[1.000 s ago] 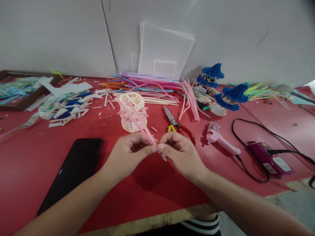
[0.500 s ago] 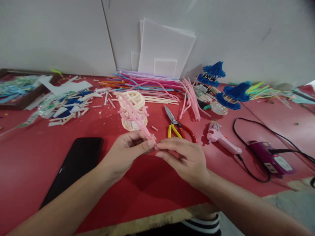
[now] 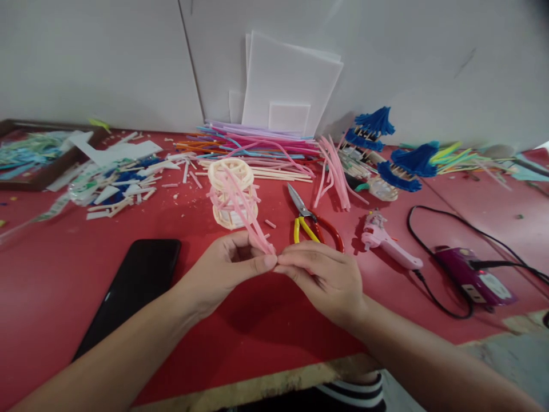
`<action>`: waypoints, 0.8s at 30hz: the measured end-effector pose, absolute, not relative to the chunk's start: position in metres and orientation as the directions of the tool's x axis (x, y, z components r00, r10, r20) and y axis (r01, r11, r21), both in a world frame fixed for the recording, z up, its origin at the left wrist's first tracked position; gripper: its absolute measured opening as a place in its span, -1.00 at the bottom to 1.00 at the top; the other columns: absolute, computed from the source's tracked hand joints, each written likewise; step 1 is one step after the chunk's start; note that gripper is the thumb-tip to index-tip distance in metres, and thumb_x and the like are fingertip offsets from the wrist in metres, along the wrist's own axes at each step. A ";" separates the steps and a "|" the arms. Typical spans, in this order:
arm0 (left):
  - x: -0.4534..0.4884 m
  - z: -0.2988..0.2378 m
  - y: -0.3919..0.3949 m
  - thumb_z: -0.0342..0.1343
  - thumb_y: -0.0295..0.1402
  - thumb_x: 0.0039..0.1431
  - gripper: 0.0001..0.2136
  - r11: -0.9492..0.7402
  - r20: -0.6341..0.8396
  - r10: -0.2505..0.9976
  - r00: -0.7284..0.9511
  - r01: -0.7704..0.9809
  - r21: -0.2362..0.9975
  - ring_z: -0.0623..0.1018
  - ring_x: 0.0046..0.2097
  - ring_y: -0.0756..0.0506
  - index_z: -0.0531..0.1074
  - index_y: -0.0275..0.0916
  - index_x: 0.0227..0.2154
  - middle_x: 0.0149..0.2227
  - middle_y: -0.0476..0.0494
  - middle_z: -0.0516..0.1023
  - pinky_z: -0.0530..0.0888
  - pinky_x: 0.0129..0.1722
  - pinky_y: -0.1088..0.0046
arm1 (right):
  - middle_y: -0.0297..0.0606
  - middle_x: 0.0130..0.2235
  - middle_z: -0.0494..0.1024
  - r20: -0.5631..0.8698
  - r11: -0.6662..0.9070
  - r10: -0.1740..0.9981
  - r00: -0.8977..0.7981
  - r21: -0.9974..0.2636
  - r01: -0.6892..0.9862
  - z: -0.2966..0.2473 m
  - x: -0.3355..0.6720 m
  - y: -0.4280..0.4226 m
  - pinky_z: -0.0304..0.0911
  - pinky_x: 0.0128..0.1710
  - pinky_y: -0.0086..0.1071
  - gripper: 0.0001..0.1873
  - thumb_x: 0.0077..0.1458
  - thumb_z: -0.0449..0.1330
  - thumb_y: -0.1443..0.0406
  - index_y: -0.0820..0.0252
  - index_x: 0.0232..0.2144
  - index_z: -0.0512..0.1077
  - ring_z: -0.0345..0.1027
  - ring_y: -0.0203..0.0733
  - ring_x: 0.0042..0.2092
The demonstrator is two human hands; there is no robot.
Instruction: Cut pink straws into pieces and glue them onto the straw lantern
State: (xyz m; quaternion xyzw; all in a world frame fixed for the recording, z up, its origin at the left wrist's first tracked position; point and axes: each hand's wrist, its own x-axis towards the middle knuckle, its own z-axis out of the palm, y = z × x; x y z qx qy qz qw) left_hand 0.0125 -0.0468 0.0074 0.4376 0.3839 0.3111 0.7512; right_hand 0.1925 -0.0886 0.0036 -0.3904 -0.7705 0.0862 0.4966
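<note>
In the head view, the left hand [image 3: 235,266] grips a bundle of slender, smooth pink strips [image 3: 259,233] between thumb and fingers, above the middle of the glossy red worktop [image 3: 266,337], short of its worn front edge. The right hand [image 3: 323,277] has its fingertips drawn narrow at the bundle's near end; whether they hold it cannot be told. The strips' far ends overlap, in view, a cream openwork lattice piece [image 3: 246,178]. Toward the right edge lies a pink plastic glue gun [image 3: 390,246]; toward the left, a flat black phone [image 3: 131,292].
</note>
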 end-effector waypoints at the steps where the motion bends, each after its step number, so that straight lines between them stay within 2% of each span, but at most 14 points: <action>1: 0.012 0.007 -0.047 0.40 -0.33 -0.11 -0.82 0.426 -0.306 0.805 0.508 -0.135 0.895 0.52 -0.39 0.08 0.55 -0.24 -0.45 -0.46 0.02 0.59 0.45 -0.30 0.60 | -0.27 -0.36 0.64 0.689 0.675 0.696 -0.201 -0.534 0.508 0.004 0.192 -0.088 0.47 -0.27 -0.48 -0.90 0.11 0.24 0.43 0.18 -0.32 0.54 0.53 -0.29 -0.33; 6: 0.013 0.009 -0.049 0.39 -0.39 -0.09 -0.90 0.385 -0.241 0.827 0.508 -0.198 0.902 0.52 -0.35 0.09 0.57 -0.21 -0.52 -0.45 0.04 0.60 0.43 -0.28 0.65 | -0.31 -0.38 0.63 0.545 0.532 0.832 -0.103 -0.730 0.428 0.005 0.191 -0.088 0.45 -0.32 -0.42 -0.92 0.08 0.27 0.38 0.10 -0.37 0.54 0.51 -0.26 -0.35; 11: 0.013 0.011 -0.047 0.34 -0.44 -0.02 -0.94 0.361 -0.165 0.791 0.589 -0.232 0.903 0.53 -0.39 0.08 0.59 -0.19 -0.53 -0.49 0.05 0.60 0.44 -0.30 0.63 | -0.30 -0.47 0.60 0.237 0.256 0.965 -0.115 -0.946 0.197 0.005 0.187 -0.088 0.40 -0.46 -0.42 -0.91 0.07 0.26 0.28 0.15 -0.44 0.54 0.47 -0.27 -0.46; 14: 0.014 0.010 -0.047 0.34 -0.41 -0.03 -0.97 0.346 -0.173 0.801 0.573 -0.208 0.915 0.57 -0.40 0.03 0.61 -0.18 -0.51 -0.49 0.01 0.63 0.48 -0.29 0.54 | -0.33 -0.54 0.56 0.128 0.139 0.986 -0.106 -0.985 0.105 0.003 0.185 -0.089 0.35 -0.54 -0.47 -0.88 0.06 0.24 0.26 0.18 -0.47 0.50 0.43 -0.31 -0.53; 15: 0.014 0.010 -0.048 0.35 -0.41 -0.04 -0.97 0.327 -0.186 0.825 0.533 -0.183 0.927 0.58 -0.39 0.01 0.62 -0.19 -0.49 -0.47 -0.01 0.65 0.49 -0.28 0.52 | -0.34 -0.55 0.55 0.152 0.161 0.986 -0.069 -0.975 0.152 0.002 0.184 -0.089 0.33 -0.56 -0.48 -0.89 0.05 0.24 0.28 0.18 -0.49 0.48 0.41 -0.32 -0.54; 17: 0.017 0.010 -0.048 0.38 -0.40 -0.10 -0.92 0.275 -0.203 0.873 0.443 -0.105 0.956 0.59 -0.35 -0.03 0.63 -0.20 -0.47 -0.42 -0.05 0.68 0.49 -0.26 0.50 | -0.36 -0.55 0.53 0.309 0.289 0.951 0.001 -0.890 0.353 0.000 0.184 -0.090 0.30 -0.55 -0.50 -0.89 0.01 0.22 0.36 0.16 -0.54 0.44 0.38 -0.34 -0.53; 20: 0.020 0.013 -0.050 0.41 -0.41 -0.19 -0.87 0.214 -0.193 0.908 0.372 -0.017 0.977 0.61 -0.33 -0.07 0.63 -0.23 -0.49 -0.42 -0.07 0.69 0.51 -0.26 0.48 | -0.35 -0.56 0.50 0.588 0.486 0.806 -0.060 -0.601 0.634 -0.002 0.184 -0.091 0.31 -0.50 -0.48 -0.85 0.01 0.17 0.43 0.15 -0.56 0.39 0.38 -0.32 -0.51; 22: 0.021 0.016 -0.052 0.43 -0.42 -0.23 -0.85 0.193 -0.179 0.923 0.340 -0.009 0.981 0.61 -0.33 -0.09 0.63 -0.22 -0.51 -0.44 -0.07 0.68 0.52 -0.28 0.47 | -0.33 -0.56 0.51 0.665 0.547 0.733 -0.139 -0.457 0.701 -0.003 0.184 -0.092 0.34 -0.47 -0.45 -0.81 0.05 0.14 0.44 0.13 -0.55 0.39 0.40 -0.29 -0.49; 24: 0.021 0.018 -0.053 0.43 -0.40 -0.24 -0.84 0.188 -0.172 0.936 0.307 -0.025 0.982 0.62 -0.33 -0.11 0.63 -0.22 -0.50 -0.44 -0.07 0.69 0.53 -0.29 0.45 | -0.30 -0.52 0.55 0.681 0.578 0.711 -0.176 -0.424 0.698 -0.001 0.184 -0.093 0.38 -0.41 -0.43 -0.80 0.10 0.14 0.43 0.11 -0.52 0.43 0.43 -0.27 -0.45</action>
